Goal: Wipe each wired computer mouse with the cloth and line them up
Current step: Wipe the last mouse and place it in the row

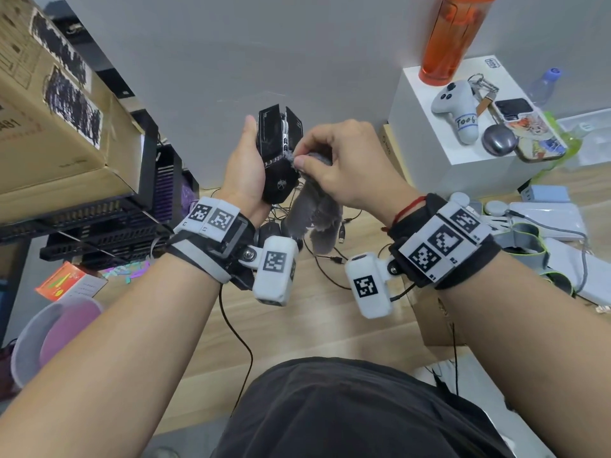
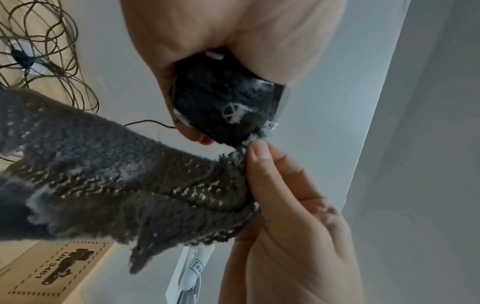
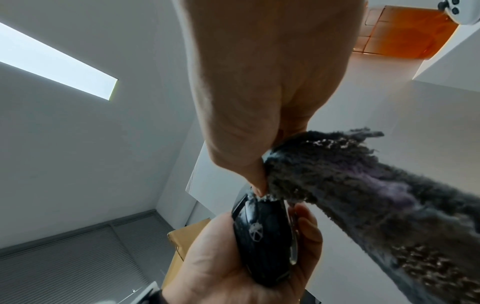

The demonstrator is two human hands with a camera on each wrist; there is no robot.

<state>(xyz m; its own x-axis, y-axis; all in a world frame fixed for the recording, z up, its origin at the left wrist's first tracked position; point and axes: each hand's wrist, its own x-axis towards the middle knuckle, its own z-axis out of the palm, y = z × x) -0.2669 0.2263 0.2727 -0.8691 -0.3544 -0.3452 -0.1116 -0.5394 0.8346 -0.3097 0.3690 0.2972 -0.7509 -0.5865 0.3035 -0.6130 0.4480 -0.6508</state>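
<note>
While the right hand's fingertips point(image 2: 257, 152) pinch a bunched corner of the grey fleece cloth point(image 2: 145, 185), that corner is pressed against the seam on the upper face of the black gaming mouse point(image 1: 280, 153). The right hand point(image 1: 347, 166) is curled, thumb and forefinger closed on the fabric; the rest of the cloth hangs free below the hand, above the desk.

The left hand point(image 1: 243, 173) grips the mouse from its left side and underneath. The thumb lies along one edge and the fingers wrap around the far side, as the right wrist view shows. The mouse is held in the air, well above the desk, tilted with its buttons pointing away from the person. A white emblem marks its palm rest.

Below the hands, thin black cables point(image 1: 330, 259) lie tangled on the wooden desk point(image 1: 314, 325). A second dark mouse point(image 1: 269, 231) rests on the desk just behind the left wrist camera; most of it is hidden.

Both wrists carry strapped camera units with printed black-and-white markers.

To the right, a white box point(image 1: 439, 160) supports an orange bottle point(image 1: 453, 38), a grey plush toy point(image 1: 458, 107) and a key ring. To the left, a cardboard box point(image 1: 53, 104) sits on black stacked trays point(image 1: 99, 223).
</note>
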